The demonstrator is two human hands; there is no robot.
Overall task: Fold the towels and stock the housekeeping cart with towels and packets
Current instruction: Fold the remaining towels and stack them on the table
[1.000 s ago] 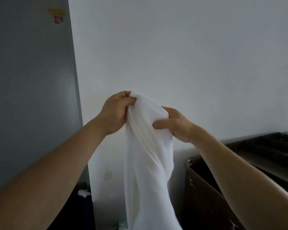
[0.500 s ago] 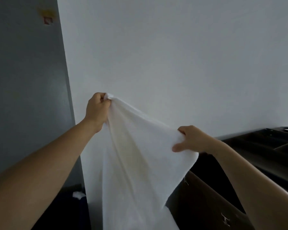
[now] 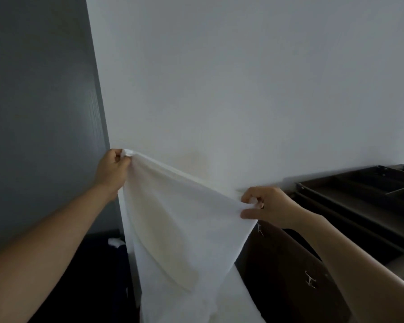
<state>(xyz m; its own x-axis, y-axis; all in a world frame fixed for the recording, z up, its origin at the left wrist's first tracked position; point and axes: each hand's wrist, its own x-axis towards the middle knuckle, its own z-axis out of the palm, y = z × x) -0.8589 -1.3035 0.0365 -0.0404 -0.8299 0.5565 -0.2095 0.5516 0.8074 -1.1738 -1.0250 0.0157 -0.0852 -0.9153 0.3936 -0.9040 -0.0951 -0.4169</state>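
A white towel (image 3: 182, 229) hangs in the air in front of a pale wall, stretched along its top edge between my two hands. My left hand (image 3: 112, 170) grips one top corner, held higher at the left. My right hand (image 3: 264, 205) pinches the other top corner, lower and to the right. The cloth drops from that edge out of the bottom of the view, so its lower end is hidden. The dark housekeeping cart (image 3: 364, 199) stands at the right, its top tray just beyond my right hand.
A dark brown bag with metal clips (image 3: 287, 269) hangs on the cart's near side, below my right arm. A grey door or panel (image 3: 40, 113) fills the left. A small white item (image 3: 116, 241) lies low in the dark area beside the towel.
My hands have moved apart from a bunched hold, spreading the towel's top edge wide. The right hand went right and down; the left hand stayed high.
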